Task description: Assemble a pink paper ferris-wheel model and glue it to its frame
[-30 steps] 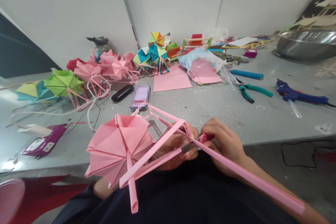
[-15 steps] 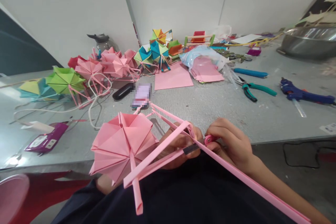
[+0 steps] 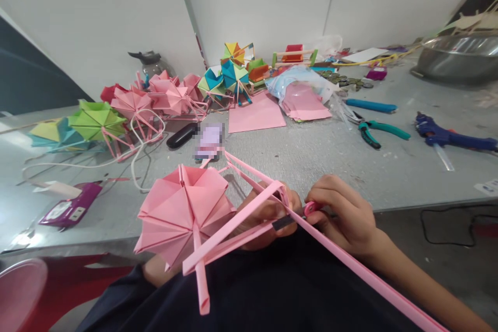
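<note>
In my left hand, fingers closed, is a pink paper model with a pleated, many-sided wheel on a rolled-paper axle and a frame of folded paper strips. One long strip runs from the frame down to the lower right. My right hand is closed on a small pink-handled knife, mostly hidden by the fingers. Its dark flat blade lies against the strips beside my left fingers.
On the grey table lie pliers, a blue glue gun, pink paper sheets, a phone and a purple power strip. Several paper wheel models stand along the back. A metal bowl sits at right.
Almost nothing differs. The model and both hands have shifted very slightly, and the long strip's lower end has dropped a little toward the left. Both grips are unchanged.
</note>
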The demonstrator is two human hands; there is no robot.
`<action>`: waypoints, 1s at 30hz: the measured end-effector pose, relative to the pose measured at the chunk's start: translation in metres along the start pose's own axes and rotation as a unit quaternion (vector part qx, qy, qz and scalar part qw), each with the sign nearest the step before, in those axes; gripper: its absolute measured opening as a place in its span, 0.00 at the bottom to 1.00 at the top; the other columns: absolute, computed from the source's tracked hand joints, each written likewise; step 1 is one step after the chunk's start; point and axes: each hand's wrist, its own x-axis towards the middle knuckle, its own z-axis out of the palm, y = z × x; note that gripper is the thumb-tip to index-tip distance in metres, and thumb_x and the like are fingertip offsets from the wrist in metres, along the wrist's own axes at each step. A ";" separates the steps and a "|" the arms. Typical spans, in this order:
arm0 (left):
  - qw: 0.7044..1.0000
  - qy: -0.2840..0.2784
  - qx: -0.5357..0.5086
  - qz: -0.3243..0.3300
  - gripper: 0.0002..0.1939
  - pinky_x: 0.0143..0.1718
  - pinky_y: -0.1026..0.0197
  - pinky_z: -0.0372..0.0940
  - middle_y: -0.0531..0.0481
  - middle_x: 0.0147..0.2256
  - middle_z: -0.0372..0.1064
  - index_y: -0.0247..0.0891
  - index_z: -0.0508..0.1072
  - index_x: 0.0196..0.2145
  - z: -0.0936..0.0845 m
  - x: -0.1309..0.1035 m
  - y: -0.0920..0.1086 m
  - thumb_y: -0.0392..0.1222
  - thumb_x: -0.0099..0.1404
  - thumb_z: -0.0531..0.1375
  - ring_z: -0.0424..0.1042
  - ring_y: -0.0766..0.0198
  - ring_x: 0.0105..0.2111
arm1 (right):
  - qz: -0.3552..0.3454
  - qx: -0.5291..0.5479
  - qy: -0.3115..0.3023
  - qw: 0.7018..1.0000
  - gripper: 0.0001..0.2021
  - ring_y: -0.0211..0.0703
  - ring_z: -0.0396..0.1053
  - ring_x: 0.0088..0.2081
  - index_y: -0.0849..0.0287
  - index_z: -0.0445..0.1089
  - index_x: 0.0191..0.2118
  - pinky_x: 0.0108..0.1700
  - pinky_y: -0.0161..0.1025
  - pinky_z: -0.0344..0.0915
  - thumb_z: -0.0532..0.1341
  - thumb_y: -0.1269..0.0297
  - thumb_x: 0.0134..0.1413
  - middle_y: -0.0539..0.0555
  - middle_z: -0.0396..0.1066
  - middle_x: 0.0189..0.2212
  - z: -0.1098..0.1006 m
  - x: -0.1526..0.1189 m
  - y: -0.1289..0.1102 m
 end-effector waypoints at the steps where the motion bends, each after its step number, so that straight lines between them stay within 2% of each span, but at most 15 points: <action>1: 1.000 0.000 0.004 0.000 0.21 0.16 0.67 0.48 0.57 0.16 0.60 0.37 0.75 0.23 0.000 0.000 0.000 0.52 0.54 0.78 0.54 0.73 0.13 | 0.001 0.000 0.002 1.000 0.10 0.41 0.68 0.32 0.58 0.68 0.45 0.35 0.40 0.68 0.56 0.59 0.80 0.52 0.72 0.32 0.000 0.000 0.000; 8: 0.999 0.002 0.021 0.031 0.20 0.15 0.67 0.46 0.58 0.16 0.60 0.38 0.76 0.24 0.000 0.001 -0.001 0.53 0.57 0.77 0.52 0.75 0.12 | 0.013 -0.009 0.005 1.000 0.10 0.41 0.69 0.32 0.57 0.69 0.44 0.34 0.40 0.68 0.57 0.59 0.79 0.52 0.71 0.33 0.004 0.000 -0.001; 14: 0.995 0.067 0.044 0.055 0.23 0.16 0.66 0.48 0.57 0.18 0.61 0.38 0.74 0.24 -0.002 0.001 -0.006 0.54 0.53 0.79 0.55 0.72 0.15 | 0.032 -0.002 0.012 0.999 0.10 0.41 0.68 0.32 0.57 0.69 0.43 0.33 0.39 0.67 0.56 0.59 0.79 0.52 0.70 0.32 0.009 0.003 -0.007; 17: 0.993 0.081 0.047 0.067 0.24 0.16 0.66 0.49 0.56 0.19 0.62 0.38 0.73 0.23 -0.003 0.002 -0.007 0.55 0.52 0.80 0.57 0.71 0.15 | 0.044 0.007 0.019 0.999 0.09 0.41 0.68 0.32 0.57 0.69 0.43 0.33 0.40 0.67 0.56 0.60 0.79 0.52 0.71 0.32 0.012 0.001 -0.008; 26: 0.996 -0.022 0.049 0.072 0.22 0.14 0.68 0.48 0.56 0.18 0.62 0.38 0.72 0.24 -0.003 0.000 -0.003 0.54 0.61 0.75 0.53 0.73 0.12 | 0.041 0.032 0.013 0.999 0.08 0.43 0.68 0.31 0.55 0.70 0.43 0.32 0.40 0.67 0.58 0.61 0.77 0.52 0.71 0.31 0.004 -0.002 -0.002; 30: 0.996 -0.024 0.040 0.080 0.20 0.13 0.69 0.49 0.57 0.18 0.62 0.37 0.72 0.25 -0.004 0.000 -0.002 0.51 0.63 0.74 0.52 0.75 0.11 | 0.046 0.027 0.012 0.999 0.07 0.41 0.68 0.30 0.56 0.70 0.42 0.32 0.39 0.67 0.59 0.62 0.76 0.51 0.70 0.31 0.002 -0.003 0.001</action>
